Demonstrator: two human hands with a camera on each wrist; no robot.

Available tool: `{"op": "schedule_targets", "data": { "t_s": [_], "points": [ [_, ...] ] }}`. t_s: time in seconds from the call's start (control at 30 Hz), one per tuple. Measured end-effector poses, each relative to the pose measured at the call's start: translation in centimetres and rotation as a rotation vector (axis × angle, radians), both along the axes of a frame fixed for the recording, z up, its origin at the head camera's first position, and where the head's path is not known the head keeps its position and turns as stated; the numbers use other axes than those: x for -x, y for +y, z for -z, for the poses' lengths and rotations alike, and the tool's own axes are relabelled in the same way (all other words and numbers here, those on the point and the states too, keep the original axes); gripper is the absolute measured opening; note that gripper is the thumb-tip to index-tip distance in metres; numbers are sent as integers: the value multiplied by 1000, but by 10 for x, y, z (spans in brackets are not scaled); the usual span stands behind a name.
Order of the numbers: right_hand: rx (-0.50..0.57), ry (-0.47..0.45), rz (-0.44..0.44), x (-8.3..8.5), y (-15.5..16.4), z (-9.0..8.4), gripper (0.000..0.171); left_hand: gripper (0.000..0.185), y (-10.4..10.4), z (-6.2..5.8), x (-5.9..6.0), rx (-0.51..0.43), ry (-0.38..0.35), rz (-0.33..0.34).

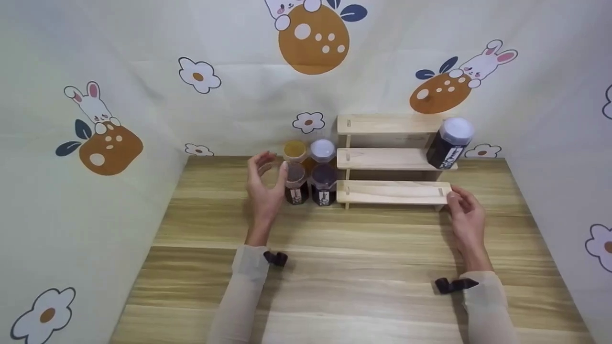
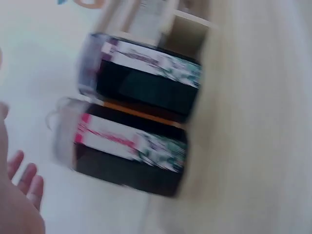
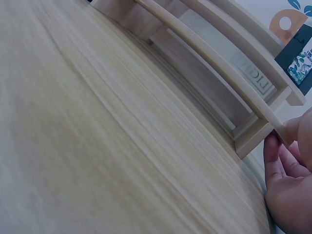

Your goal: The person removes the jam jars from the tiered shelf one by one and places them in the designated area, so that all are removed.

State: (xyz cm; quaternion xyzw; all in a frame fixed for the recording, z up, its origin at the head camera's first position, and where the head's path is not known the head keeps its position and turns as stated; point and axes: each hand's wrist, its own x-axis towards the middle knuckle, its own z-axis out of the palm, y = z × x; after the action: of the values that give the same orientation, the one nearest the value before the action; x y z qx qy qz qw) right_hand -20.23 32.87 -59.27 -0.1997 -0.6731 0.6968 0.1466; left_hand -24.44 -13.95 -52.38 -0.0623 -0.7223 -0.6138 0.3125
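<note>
My left hand (image 1: 267,188) is just left of a group of jars, fingers and thumb spread in a loose curve. Its thumb overlaps the edge of the front left jar (image 1: 296,191) in the head view; the left wrist view shows the fingers (image 2: 30,180) apart from that jar. Beside it stands the front right dark jar (image 1: 324,188), labelled too. Behind are a yellow-topped jar (image 1: 294,150) and a white-lidded jar (image 1: 322,150), partly hidden. My right hand (image 1: 468,217) pinches the right end of the lowest board of a three-tier wooden shelf (image 1: 394,192).
A dark jar with a white lid (image 1: 449,143) stands at the right end of the middle board. Behind the shelf hangs a patterned cloth (image 1: 248,105), which also rises along both sides of the wood-grain table (image 1: 363,267).
</note>
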Motion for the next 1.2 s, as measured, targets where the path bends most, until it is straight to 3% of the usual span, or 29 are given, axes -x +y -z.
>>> {"op": "schedule_targets", "data": {
  "t_s": [0.13,0.27,0.47,0.6,0.97,1.2],
  "points": [
    [-26,-10,-3,1,1,1,46,42,19,-17,0,-25,65,14],
    [-29,-14,-5,1,2,2,45,37,44,-25,1,-19,74,86],
    [-20,-24,3,-1,2,1,45,32,84,-27,9,28,150,202],
    [-12,-7,2,-2,2,-1,43,33,114,-28,20,81,157,299],
    [12,-9,0,1,3,-3,45,44,201,-24,37,237,-31,512],
    [3,-12,-12,-1,1,-3,44,54,236,-21,41,294,-130,588]
  ]
}}
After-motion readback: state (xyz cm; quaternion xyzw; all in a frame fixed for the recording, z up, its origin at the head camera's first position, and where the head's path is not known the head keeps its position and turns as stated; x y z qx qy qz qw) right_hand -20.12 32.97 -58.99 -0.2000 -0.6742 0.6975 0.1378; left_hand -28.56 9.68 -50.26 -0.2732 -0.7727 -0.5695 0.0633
